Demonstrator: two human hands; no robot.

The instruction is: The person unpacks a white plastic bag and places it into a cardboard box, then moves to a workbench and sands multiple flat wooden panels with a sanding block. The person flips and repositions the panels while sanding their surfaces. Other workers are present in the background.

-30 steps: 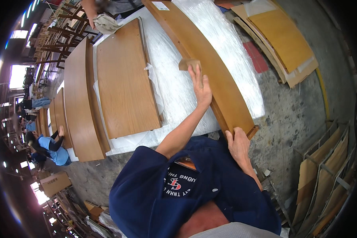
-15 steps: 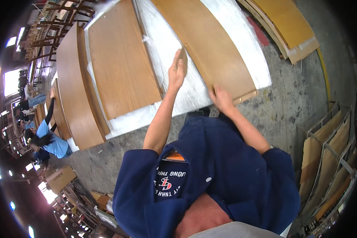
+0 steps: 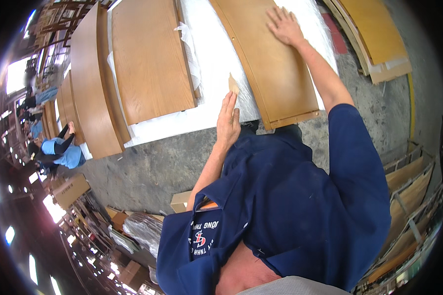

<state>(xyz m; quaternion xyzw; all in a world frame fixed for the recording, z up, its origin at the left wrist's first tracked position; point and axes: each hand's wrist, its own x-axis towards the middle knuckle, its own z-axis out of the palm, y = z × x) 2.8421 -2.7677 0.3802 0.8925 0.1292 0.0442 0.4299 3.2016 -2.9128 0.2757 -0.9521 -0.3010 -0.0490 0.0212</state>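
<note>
My left hand (image 3: 229, 120) is beside the near left edge of a brown wooden panel (image 3: 261, 64). Its fingers are pressed together on a small tan piece of sandpaper (image 3: 234, 83), which sticks out past the fingertips over white wrapping. Farther off, my right hand (image 3: 285, 27) lies flat on the panel's top face with its fingers spread and holds nothing. A raised rim with small round fittings runs along the panel's left and near edges. The panel rests on the white plastic-wrapped surface (image 3: 206, 49).
More wooden panels (image 3: 150, 64) lie to the left on the wrapped surface. Stacked boards (image 3: 374, 29) stand at the far right, and a rack of panels (image 3: 408, 206) at the lower right. A co-worker in light blue (image 3: 66, 150) bends over panels at the left. Cardboard boxes (image 3: 71, 189) sit behind.
My right hand has moved from the panel's near end to far up its face, flattening out. My left hand has drawn back toward me with the sandpaper, off the panel's edge.
</note>
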